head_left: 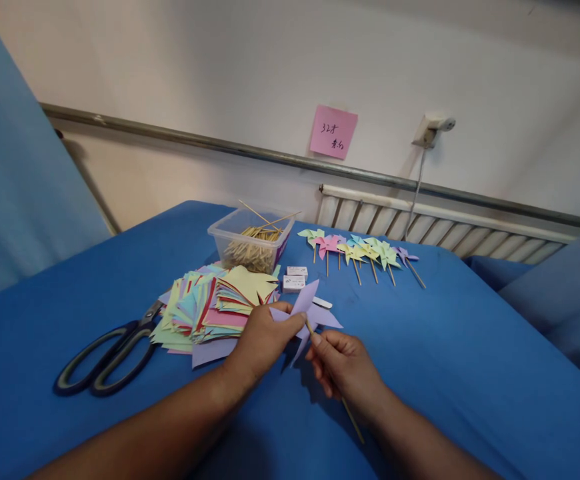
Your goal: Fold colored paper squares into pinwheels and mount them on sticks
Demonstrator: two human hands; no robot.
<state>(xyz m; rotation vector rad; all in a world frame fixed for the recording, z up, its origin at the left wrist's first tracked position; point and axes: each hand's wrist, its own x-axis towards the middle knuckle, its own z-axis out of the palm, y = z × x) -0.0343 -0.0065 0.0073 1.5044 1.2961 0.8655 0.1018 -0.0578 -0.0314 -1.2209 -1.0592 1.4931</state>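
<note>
A lilac paper pinwheel (pixel 324 316) with folded blades is pinched at its middle by my left hand (pixel 265 332), thumb in front. My right hand (pixel 346 365) is closed around a thin wooden stick (pixel 353 421), whose upper end meets the back or centre of the pinwheel; the exact join is hidden by my fingers. The stick's lower end slants down past my right palm. Left of my hands lies a fanned pile of coloured paper pieces (pixel 205 310). Just beyond the pinwheel are two small white boxes (pixel 294 284) and a white strip-like object (pixel 322 303), partly covered.
Large dark-handled scissors (pixel 105 360) lie at the left, blades under the papers. A clear plastic tub (pixel 220 233) holds many sticks. Several pinwheels on sticks (pixel 353 252) lie at the back right of the blue-covered table (pixel 445 373). A radiator (pixel 370 212) and metal rail stand behind.
</note>
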